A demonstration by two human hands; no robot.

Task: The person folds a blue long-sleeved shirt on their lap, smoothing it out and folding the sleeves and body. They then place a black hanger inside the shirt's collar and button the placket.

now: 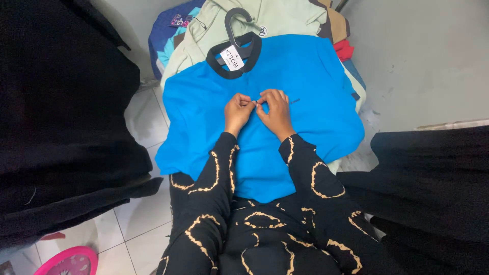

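Two hands meet on the chest of a blue shirt (285, 102) lying on the lap, collar away from the person. Left hand (238, 111) and right hand (275, 109) both pinch something small between fingertips, equally near it.

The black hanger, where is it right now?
In the head view the black hanger sits top centre, its hook above the black collar of the blue shirt, over a pale green garment.
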